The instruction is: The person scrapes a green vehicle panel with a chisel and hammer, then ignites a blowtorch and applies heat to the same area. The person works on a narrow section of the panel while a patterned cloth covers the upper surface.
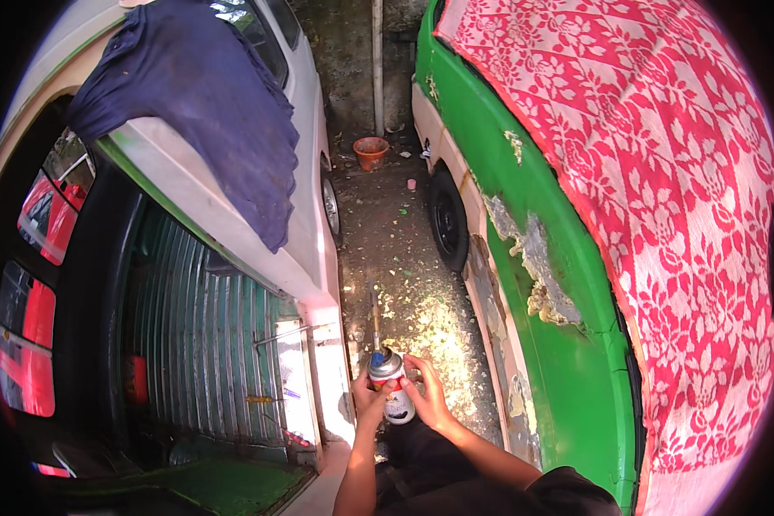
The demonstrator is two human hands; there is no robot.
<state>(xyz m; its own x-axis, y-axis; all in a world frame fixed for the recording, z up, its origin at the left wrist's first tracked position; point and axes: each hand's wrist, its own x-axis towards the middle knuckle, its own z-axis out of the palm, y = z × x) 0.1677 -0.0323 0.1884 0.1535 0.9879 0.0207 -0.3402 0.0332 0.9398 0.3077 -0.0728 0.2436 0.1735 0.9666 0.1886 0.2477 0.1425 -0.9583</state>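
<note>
In front of my body I hold a small white and red can upright, with a silver shoulder and a dark, blue-stained top. My left hand closes round its left side. On the other side my right hand grips it too, both thumbs against the front. Just beyond the can's top a thin stick-like handle points away from me; whether it stands in the can or lies behind it I cannot tell.
On my left is a white vehicle with an open ribbed cargo bed and a dark blue cloth. A green vehicle with peeling patches stands right, under a red floral cloth. An orange-brown pot sits ahead.
</note>
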